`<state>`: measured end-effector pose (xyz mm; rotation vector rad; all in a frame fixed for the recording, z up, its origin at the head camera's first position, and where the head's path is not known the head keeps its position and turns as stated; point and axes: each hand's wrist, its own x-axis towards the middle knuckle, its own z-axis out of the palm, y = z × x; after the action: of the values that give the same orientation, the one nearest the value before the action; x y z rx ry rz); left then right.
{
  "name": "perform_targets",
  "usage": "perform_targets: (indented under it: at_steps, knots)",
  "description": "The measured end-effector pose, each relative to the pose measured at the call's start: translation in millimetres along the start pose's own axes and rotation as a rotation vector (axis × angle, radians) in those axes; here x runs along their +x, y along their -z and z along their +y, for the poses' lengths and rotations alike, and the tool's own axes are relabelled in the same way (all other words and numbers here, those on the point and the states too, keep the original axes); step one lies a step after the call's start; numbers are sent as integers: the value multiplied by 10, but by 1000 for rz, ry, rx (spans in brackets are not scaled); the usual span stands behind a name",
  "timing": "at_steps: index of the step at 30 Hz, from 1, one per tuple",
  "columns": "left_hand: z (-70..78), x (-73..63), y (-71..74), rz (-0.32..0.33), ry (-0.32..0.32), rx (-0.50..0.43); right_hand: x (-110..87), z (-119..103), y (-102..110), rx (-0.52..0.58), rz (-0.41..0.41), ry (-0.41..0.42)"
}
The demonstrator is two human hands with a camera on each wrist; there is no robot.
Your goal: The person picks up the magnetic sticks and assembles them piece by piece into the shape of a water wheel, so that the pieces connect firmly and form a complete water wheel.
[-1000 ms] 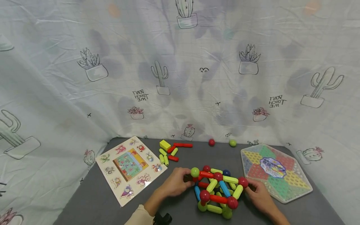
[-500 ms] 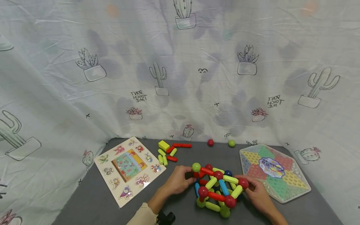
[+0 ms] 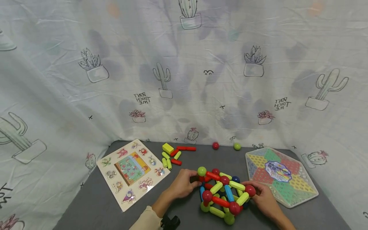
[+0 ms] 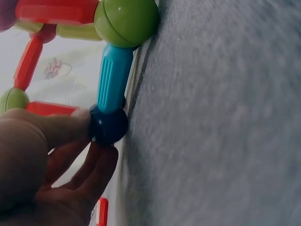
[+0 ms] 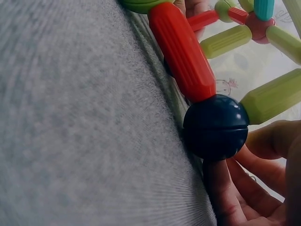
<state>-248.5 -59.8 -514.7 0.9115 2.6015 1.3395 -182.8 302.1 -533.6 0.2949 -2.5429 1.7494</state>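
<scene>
A framework of magnetic building rods and balls [image 3: 220,202] stands on the grey table, in red, yellow-green and blue. My left hand [image 3: 183,184] holds its left side. In the left wrist view, the thumb and fingers pinch a dark blue ball [image 4: 109,124] beneath a light blue rod [image 4: 114,77]. On the opposite side my right hand [image 3: 264,198] grips a low corner. Its thumb and fingers are about another dark blue ball [image 5: 216,127], joined to a red rod [image 5: 182,52] and a yellow-green rod [image 5: 277,95]. The framework hides some left fingertips in the head view.
Loose rods [image 3: 176,162] and a yellow block [image 3: 168,148] lie behind the framework. A red ball [image 3: 215,145] and a green ball [image 3: 237,146] sit near the patterned curtain [image 3: 184,95]. A picture puzzle board [image 3: 153,182] lies left, a hexagonal game board [image 3: 260,176] right.
The framework has turned slightly clockwise as seen from above, its left side shifting away and its right side nearer. Both hands keep their hold on it.
</scene>
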Motion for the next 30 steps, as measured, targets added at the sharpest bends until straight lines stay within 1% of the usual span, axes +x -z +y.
perform_targets:
  at_steps: [2, 5, 7, 9, 11, 13, 15, 18, 20, 22, 24, 27, 30]
  knots:
    - [-12, 1, 38, -20, 15, -14, -4, 6, 5, -4, -4, 16]
    - [-67, -26, 147, -56, 23, -85, -9, 24, 4, -10, 2, 23]
    - [-113, -61, 260, -78, 22, -154, -15, 34, 2, -23, 5, 28]
    - [-167, -110, 403, -89, 18, -227, -18, 39, 0, -29, 14, 28]
    - [-237, -170, 566, -85, 16, -283, -18, 41, -1, -39, 17, 36]
    - [-316, -236, 739, -69, 37, -315, -15, 42, -6, -41, 22, 43]
    - [-412, -311, 899, -36, 61, -318, -10, 44, -11, -43, 24, 48]
    - [-555, -408, 1096, 30, 84, -259, -2, 40, -22, -50, 27, 51]
    - [-624, -452, 1173, 74, 87, -210, 1, 29, -26, -56, 32, 44]
    - [-667, -463, 1201, 107, 97, -171, 4, 18, -30, -60, 41, 35]
    - [-678, -449, 1179, 118, 127, -149, 3, 10, -29, -62, 46, 39]
    - [-650, -384, 1083, 110, 163, -105, 1, 21, -24, -54, 51, 48]
    - [-583, -301, 974, 77, 160, -81, -4, 43, -17, -47, 49, 53]
